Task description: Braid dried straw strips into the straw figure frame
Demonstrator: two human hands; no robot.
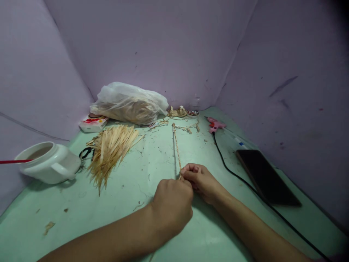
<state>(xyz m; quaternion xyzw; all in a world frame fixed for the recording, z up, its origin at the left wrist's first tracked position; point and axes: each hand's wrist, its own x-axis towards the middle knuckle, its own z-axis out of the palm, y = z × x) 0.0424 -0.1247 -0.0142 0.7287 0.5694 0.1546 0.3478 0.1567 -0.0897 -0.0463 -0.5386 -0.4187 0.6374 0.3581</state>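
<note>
Head view. Left hand (173,205): grip closed to a fist, back of the hand up, set on the near part of the cord (177,149); fingertips hidden behind the knuckles. Right hand (200,180): grip pinched, thumb against forefinger, on the cord just beyond the left fist; remaining fingers curled in. The two hands touch or nearly so; exact contact not resolvable.

Cord: thin, tan, twisted in look. Runs nearly straight from the hands to the far middle of the bench (89,207). Knotted scraps (188,129) lie to the right of its far end; whether joined to it is unclear.

Left side: straw (114,145) fanned in a loose bundle, cut ends pointing near. A black loop (87,149) shows at its left edge. Further left, white pot (56,167), tilted, handle toward the right, with a red stick (13,161) reaching its mouth from the left.

Far side: translucent bag (128,102) with tan matter inside, lying close to the wall (152,43); red-and-white box (94,124) just left of it, coil (177,112) just right.

Right side: pink glue gun (215,124), its black cable (240,177) running to the near right; pen (241,143); phone (268,178), screen dark.
</note>
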